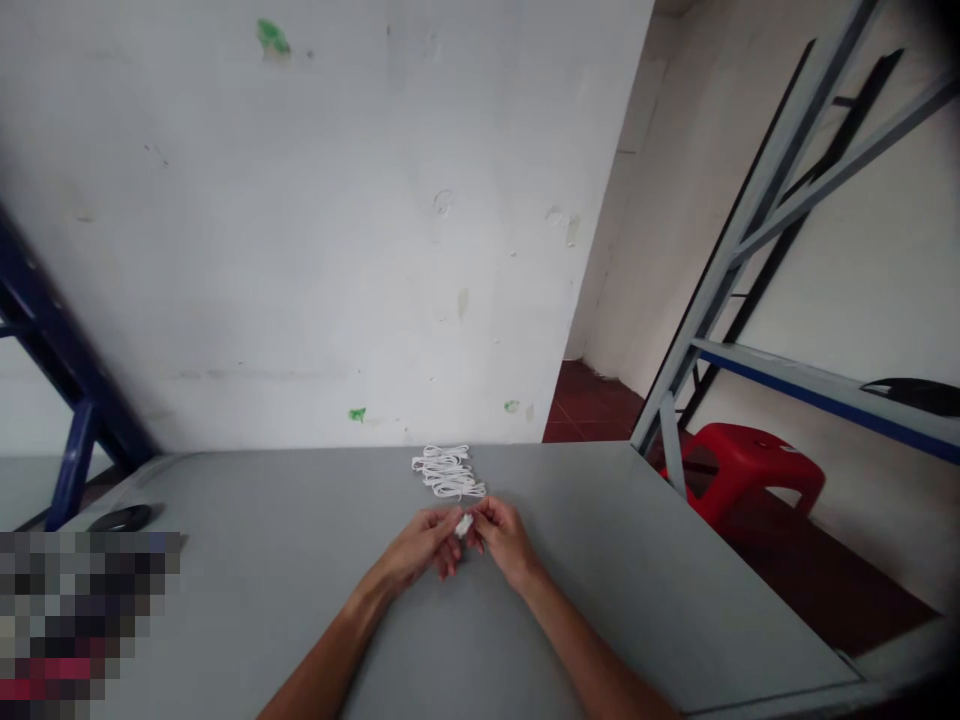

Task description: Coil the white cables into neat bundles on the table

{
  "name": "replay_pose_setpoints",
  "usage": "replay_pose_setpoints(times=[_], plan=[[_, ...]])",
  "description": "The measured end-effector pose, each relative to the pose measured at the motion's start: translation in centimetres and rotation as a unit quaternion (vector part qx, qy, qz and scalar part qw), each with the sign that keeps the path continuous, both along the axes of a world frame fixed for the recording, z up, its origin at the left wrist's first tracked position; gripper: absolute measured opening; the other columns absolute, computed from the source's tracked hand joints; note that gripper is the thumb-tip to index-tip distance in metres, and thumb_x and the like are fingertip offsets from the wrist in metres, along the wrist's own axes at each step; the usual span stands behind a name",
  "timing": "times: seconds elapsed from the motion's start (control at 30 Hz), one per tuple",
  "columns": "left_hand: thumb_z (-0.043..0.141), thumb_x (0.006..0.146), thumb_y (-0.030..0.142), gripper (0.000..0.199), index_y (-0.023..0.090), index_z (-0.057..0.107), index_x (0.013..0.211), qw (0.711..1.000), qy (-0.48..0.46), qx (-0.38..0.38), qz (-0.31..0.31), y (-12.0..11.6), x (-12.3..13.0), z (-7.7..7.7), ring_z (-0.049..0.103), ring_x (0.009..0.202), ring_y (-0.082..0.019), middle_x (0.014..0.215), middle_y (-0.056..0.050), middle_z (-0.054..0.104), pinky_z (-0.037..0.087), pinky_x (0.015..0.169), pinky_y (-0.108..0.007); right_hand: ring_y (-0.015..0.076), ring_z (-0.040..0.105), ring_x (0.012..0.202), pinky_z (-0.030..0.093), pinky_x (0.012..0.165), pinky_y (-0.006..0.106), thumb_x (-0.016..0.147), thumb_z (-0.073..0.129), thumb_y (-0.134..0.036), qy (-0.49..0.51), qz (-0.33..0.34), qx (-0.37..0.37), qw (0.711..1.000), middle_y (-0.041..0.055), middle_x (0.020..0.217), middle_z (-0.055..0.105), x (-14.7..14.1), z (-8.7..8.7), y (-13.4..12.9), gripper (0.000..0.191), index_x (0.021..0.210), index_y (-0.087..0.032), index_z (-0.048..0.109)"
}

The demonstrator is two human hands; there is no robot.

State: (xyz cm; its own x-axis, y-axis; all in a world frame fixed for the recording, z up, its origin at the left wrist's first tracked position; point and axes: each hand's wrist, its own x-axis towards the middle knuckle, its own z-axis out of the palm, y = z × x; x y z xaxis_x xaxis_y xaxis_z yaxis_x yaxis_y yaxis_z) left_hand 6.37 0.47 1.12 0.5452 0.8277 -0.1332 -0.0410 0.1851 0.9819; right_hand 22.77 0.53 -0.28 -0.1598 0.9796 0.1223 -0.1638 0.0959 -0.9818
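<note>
Fingers (pixel 450 522) of both hands pinch a small white piece (pixel 464 525), held narrow between the tips.
Left hand (pixel 420 548) and right hand (pixel 504 540) sit over the grey tabletop (pixel 247 620), just below a looped white cord (pixel 446 472).

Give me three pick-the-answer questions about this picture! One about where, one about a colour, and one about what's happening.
1. Where is the white cord?
A. On the floor
B. On the table
C. On the shelf

2. What colour is the stool?
A. Blue
B. Green
C. Red

3. What are the left hand and right hand doing?
A. Lying flat, far apart
B. Meeting at a small white piece
C. Lifting the stool

Answers:
1. B, the cord lies bunched on the gray top.
2. C, the stool shows bright red.
3. B, both hands come together around the piece.
</note>
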Motion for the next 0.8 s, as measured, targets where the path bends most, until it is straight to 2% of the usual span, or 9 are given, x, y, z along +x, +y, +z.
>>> replay_pose_setpoints(times=[0.1, 0.17, 0.23, 0.4, 0.53, 0.6, 0.67, 0.73, 0.8], plan=[[0.062, 0.074, 0.070, 0.058, 0.014, 0.062, 0.088, 0.997, 0.051, -0.015, -0.059, -0.3, -0.6, 0.5, 0.051, 0.036, -0.009, 0.054, 0.002, 0.059, 0.030, 0.033, -0.016, 0.0104, 0.045, 0.047, 0.035, 0.047, 0.024, 0.077, 0.067, -0.052, -0.020, -0.047, 0.029, 0.998, -0.0041, 0.053, 0.055, -0.2, -0.8, 0.2, 0.036, 0.067, -0.020, 0.053], [0.063, 0.074, 0.069, 0.055, 0.014, 0.062, 0.080, 0.994, 0.097, -0.017, -0.052, -0.4, -0.8, 0.7, 0.040, 0.028, -0.007, 0.043, 0.005, 0.052, 0.022, 0.029, -0.016, 0.0112, 0.047, 0.049, 0.036, 0.049, 0.024, 0.079, 0.065, -0.051, -0.056, -0.072, 0.046, 0.995, -0.0040, 0.054, 0.054, -0.2, -1.3, 0.2, 0.035, 0.067, -0.020, 0.053], [0.056, 0.078, 0.070, 0.057, 0.014, 0.062, 0.069, 0.993, 0.113, -0.027, -0.029, -0.4, -0.8, 0.7, 0.028, 0.023, -0.006, 0.034, 0.006, 0.043, 0.015, 0.027, -0.019, 0.0119, 0.048, 0.052, 0.038, 0.051, 0.024, 0.082, 0.063, -0.049, -0.088, -0.078, 0.062, 0.991, -0.0037, 0.056, 0.054, -0.2, -1.6, 0.1, 0.033, 0.068, -0.020, 0.053], [0.049, 0.083, 0.063, 0.057, 0.015, 0.058, 0.052, 0.997, 0.042, -0.062, 0.005, 0.1, -1.1, 0.1, 0.021, 0.023, -0.006, 0.025, 0.007, 0.029, 0.014, 0.032, -0.022, 0.0114, 0.046, 0.053, 0.036, 0.053, 0.024, 0.085, 0.060, -0.049, -0.119, -0.023, 0.082, 0.989, -0.0045, 0.056, 0.052, -0.5, -0.8, -0.8, 0.035, 0.067, -0.020, 0.050], [0.047, 0.084, 0.060, 0.055, 0.015, 0.058, 0.054, 0.992, 0.021, -0.115, 0.044, 0.2, -1.2, 0.0, 0.022, 0.027, -0.006, 0.028, 0.005, 0.033, 0.014, 0.035, -0.022, 0.0110, 0.047, 0.052, 0.035, 0.053, 0.024, 0.082, 0.063, -0.051, -0.102, 0.009, 0.051, 0.993, -0.0044, 0.055, 0.053, -0.8, -0.1, -1.2, 0.037, 0.067, -0.021, 0.050], [0.049, 0.083, 0.062, 0.055, 0.015, 0.056, 0.056, 0.991, -0.002, -0.104, 0.089, 0.0, -1.1, 0.0, 0.026, 0.030, -0.006, 0.033, 0.005, 0.036, 0.016, 0.036, -0.022, 0.0104, 0.045, 0.050, 0.033, 0.050, 0.024, 0.078, 0.066, -0.054, -0.071, 0.019, 0.011, 0.997, -0.0044, 0.054, 0.054, -0.7, 0.0, -1.1, 0.038, 0.067, -0.021, 0.050], [0.055, 0.082, 0.061, 0.049, 0.015, 0.057, 0.065, 0.990, -0.048, -0.068, 0.111, -0.2, -0.9, 0.1, 0.038, 0.038, -0.007, 0.045, 0.003, 0.047, 0.024, 0.039, -0.021, 0.0097, 0.043, 0.048, 0.030, 0.047, 0.024, 0.075, 0.068, -0.055, -0.036, 0.021, -0.037, 0.998, -0.0047, 0.053, 0.054, -0.5, 0.0, -0.8, 0.040, 0.066, -0.021, 0.049], [0.065, 0.079, 0.053, 0.039, 0.015, 0.060, 0.083, 0.992, -0.076, -0.008, 0.100, -0.4, -0.9, 0.0, 0.052, 0.055, -0.009, 0.069, -0.001, 0.060, 0.035, 0.048, -0.021, 0.0092, 0.041, 0.046, 0.028, 0.046, 0.023, 0.072, 0.070, -0.055, -0.005, 0.016, -0.072, 0.997, -0.0048, 0.052, 0.052, -0.2, 0.1, -0.5, 0.041, 0.064, -0.021, 0.048], [0.072, 0.077, 0.045, 0.042, 0.017, 0.059, 0.105, 0.992, -0.044, 0.073, 0.088, -0.5, -0.9, 0.0, 0.056, 0.069, -0.011, 0.087, -0.003, 0.063, 0.041, 0.058, -0.021, 0.0087, 0.040, 0.046, 0.027, 0.046, 0.023, 0.069, 0.071, -0.054, 0.022, 0.015, -0.094, 0.995, -0.0048, 0.052, 0.051, 0.0, 0.3, -0.3, 0.042, 0.062, -0.020, 0.048]])
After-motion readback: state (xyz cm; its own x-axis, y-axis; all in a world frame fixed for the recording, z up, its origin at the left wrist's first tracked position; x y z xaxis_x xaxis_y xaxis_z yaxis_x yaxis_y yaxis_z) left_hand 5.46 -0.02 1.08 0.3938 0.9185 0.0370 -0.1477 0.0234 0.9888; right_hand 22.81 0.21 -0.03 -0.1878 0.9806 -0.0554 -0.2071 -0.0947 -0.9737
